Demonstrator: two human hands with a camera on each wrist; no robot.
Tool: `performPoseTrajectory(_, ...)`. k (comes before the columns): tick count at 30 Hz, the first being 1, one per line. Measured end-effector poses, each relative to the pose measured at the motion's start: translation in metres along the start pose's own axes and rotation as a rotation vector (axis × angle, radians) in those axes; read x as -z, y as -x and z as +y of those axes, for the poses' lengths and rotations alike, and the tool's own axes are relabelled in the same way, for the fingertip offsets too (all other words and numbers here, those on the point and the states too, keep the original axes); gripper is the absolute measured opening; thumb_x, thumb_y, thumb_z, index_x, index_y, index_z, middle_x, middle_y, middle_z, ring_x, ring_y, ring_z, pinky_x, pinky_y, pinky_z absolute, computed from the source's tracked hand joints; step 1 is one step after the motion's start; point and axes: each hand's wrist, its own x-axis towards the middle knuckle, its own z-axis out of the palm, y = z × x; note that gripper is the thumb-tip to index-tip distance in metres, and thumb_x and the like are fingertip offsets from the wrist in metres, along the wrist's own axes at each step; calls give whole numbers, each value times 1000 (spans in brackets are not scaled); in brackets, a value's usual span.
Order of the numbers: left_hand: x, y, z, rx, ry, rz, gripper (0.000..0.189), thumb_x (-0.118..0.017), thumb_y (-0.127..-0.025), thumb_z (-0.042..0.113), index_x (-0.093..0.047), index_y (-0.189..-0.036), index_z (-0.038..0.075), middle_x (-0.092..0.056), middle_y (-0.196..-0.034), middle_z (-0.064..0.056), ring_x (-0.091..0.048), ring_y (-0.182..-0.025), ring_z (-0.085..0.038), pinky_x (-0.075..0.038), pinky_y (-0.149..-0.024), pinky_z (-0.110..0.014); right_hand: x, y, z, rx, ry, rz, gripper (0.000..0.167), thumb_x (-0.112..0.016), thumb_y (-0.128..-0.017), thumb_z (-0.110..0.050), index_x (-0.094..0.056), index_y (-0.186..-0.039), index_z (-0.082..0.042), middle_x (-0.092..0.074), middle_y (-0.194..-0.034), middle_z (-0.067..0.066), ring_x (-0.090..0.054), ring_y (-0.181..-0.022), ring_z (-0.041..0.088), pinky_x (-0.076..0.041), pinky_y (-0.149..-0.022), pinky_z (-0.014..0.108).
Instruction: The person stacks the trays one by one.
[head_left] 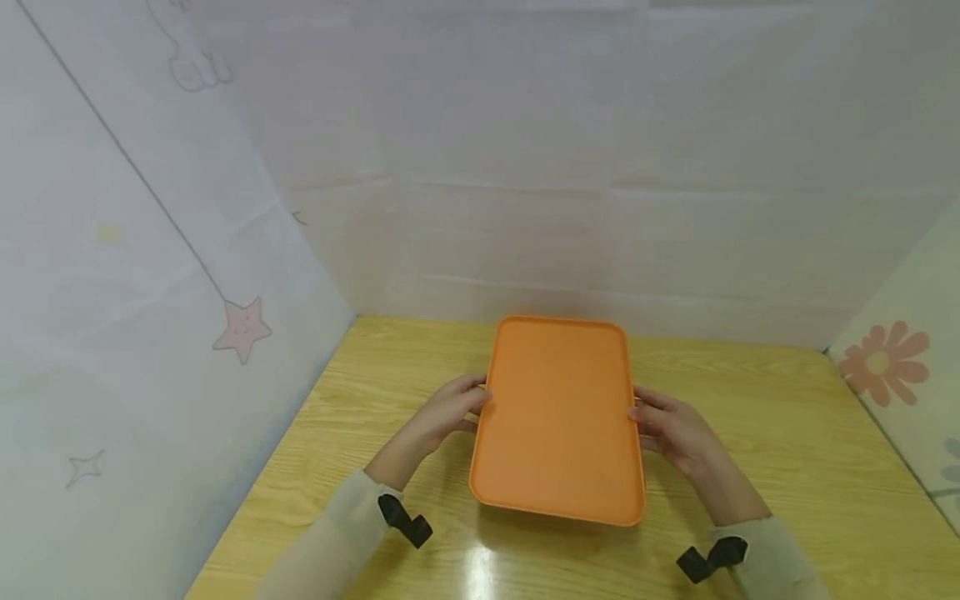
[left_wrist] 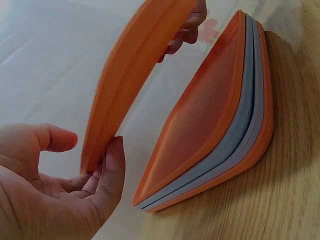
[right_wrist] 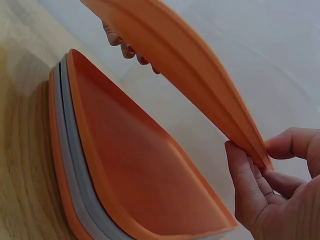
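An orange rectangular tray [head_left: 558, 417] is held up between both hands, its broad face toward the head camera. My left hand [head_left: 450, 410] holds the left long edge, thumb at the rim and fingers underneath. On the opposite edge, my right hand [head_left: 678, 429] pinches the rim between thumb and fingers. Both wrist views show a stack of similar trays on the table below, apart from the raised one. Its top tray [left_wrist: 205, 105] is orange, with a blue-grey tray [left_wrist: 248, 75], a lavender one and another orange one beneath. In the head view the raised tray hides this stack.
The wood-grain table [head_left: 360, 383] carries the stack. A pale sheet wall [head_left: 510, 167] rises behind it, with printed walls at the left [head_left: 112, 292] and right [head_left: 911, 417]. Black wrist mounts [head_left: 405, 521] sit on both sleeves.
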Motion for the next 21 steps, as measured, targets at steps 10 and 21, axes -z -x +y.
performPoseTrajectory(10, 1, -26, -5, 26, 96, -27, 57, -59, -97, 8, -40, -151, 5, -58, -125, -17, -63, -99, -25, -61, -76, -43, 20, -16, 3, -27, 87, -36, 75, -60, -102, -11, -16, -161, -1, -68, -116, -3, -70, -100, 17, -58, -90, 42)
performPoseTrajectory(21, 3, -53, -19, 73, 103, -30, 64, -64, -95, 5, -40, -154, 10, -58, -121, -16, -63, -99, -27, -62, -70, -38, 26, -29, 1, -27, 218, -1, 72, -59, -103, -15, -17, -161, -1, -61, -126, 8, -67, -102, 19, -59, -88, 46)
